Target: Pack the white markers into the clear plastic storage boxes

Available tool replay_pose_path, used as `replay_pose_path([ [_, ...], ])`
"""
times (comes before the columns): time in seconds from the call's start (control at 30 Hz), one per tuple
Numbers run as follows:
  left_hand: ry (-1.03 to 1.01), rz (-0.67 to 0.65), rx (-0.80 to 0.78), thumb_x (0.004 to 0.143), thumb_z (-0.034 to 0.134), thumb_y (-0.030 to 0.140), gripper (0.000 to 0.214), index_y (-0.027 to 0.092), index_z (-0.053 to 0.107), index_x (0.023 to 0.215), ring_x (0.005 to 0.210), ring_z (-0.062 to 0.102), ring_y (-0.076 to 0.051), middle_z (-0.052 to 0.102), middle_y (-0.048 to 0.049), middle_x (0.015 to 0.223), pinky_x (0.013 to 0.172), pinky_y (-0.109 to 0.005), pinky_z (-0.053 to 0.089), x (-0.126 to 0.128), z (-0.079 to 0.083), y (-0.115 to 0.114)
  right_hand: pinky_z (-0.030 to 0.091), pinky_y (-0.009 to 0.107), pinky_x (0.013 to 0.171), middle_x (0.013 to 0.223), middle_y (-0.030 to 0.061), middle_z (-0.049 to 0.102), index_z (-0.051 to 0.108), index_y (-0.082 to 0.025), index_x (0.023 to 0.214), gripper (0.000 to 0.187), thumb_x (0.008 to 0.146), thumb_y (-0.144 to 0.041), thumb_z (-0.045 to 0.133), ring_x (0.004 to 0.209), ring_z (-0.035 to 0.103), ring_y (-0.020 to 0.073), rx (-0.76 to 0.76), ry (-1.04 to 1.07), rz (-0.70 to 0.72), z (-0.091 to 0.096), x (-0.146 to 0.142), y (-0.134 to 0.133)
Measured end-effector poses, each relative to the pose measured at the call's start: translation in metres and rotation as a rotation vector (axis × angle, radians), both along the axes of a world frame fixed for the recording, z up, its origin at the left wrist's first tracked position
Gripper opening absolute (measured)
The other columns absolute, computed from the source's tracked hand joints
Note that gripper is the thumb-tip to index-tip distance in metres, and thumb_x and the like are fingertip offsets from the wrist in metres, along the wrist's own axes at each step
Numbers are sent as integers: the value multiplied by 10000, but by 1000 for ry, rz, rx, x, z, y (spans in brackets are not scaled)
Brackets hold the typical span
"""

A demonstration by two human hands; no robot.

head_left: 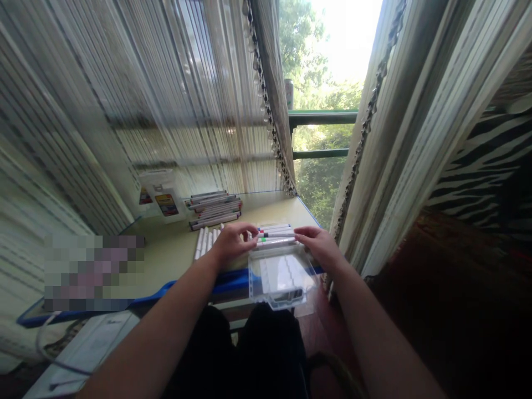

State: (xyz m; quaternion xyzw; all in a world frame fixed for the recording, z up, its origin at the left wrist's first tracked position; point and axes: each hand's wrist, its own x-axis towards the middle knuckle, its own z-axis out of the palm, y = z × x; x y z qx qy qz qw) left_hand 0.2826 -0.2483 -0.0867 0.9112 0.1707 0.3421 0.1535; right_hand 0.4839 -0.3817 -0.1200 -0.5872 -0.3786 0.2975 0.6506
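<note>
We've got both hands, left (231, 239) and right (318, 243), pinching the ends of a marker row (276, 235), fingers clamped to keep it together. The clear case (282, 277) sits open right below on the worktop (174, 249).

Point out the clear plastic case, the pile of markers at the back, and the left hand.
clear plastic case (282, 277): head view, its lid.
back marker pile (214, 209): head view, middle.
left hand (231, 239): head view, its back.

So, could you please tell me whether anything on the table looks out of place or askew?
The clear plastic case juts past the table's blue edge toward the lap, only partly supported. Both hands hold a row of markers just behind it. Nothing looks spilled or damaged.
</note>
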Motion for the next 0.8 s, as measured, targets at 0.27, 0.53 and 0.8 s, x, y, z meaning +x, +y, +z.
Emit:
replay_pose_path([
  [0.27, 91, -47, -2, 695, 604, 230, 106, 142, 663, 689, 525, 487, -87, 617, -10, 617, 523, -205, 389, -2, 2, -3, 307, 233, 486, 600, -1, 611, 718, -137, 808, 301, 620, -372, 696, 506, 442, 83, -35, -101, 15, -1, 1, -2],
  [0.53, 168, -101, -71, 684, 610, 221, 116, 133, 675, 723, 549, 485, -86, 635, -19, 670, 549, -207, 391, -1, 0, -1, 230, 210, 424, 474, -65, 477, 705, -145, 770, 244, 591, -307, 674, 423, 341, 53, -89, -104, 31, -1, 2, -3],
  [0.8, 205, -105, -114, 652, 614, 188, 91, 138, 669, 704, 588, 463, -85, 629, -7, 701, 569, -205, 373, -1, 0, 2, 232, 207, 409, 465, -60, 491, 698, -145, 749, 218, 591, -281, 635, 408, 357, 55, -105, -140, 18, 1, 0, -3],
])
